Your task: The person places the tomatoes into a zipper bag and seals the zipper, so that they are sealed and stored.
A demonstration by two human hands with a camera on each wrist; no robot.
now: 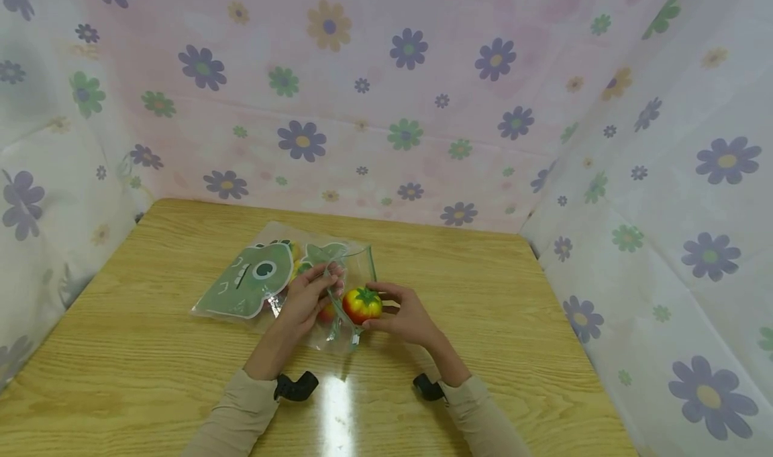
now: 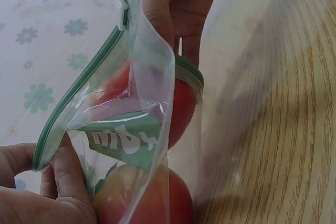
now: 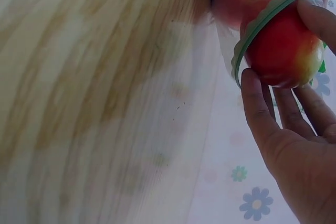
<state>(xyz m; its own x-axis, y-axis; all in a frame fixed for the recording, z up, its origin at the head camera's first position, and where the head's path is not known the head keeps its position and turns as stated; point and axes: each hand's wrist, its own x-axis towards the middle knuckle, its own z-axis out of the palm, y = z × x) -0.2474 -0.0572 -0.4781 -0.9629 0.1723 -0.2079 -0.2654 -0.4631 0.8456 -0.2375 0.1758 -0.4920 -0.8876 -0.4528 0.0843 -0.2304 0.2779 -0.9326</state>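
A clear zip bag point(image 1: 241, 286) with a green cartoon monster print lies on the table, its green-edged mouth spread toward the right. My left hand point(image 1: 308, 296) pinches the rim of that mouth between thumb and fingers. At the opening, my right hand point(image 1: 407, 316) grips a red-and-yellow tomato point(image 1: 361, 307) with a green leafy top. Part of this tomato point(image 3: 286, 51) is inside the rim in the right wrist view. Another reddish round fruit point(image 2: 152, 198) sits deeper in the bag, seen through the plastic. More yellow and green pieces show partly hidden behind the print.
The wooden table point(image 1: 483, 296) extends on both sides of the bag. A flowered curtain point(image 1: 374, 108) stands along its back and sides. Black wrist mounts point(image 1: 296, 386) stick out from both forearms, close over the tabletop.
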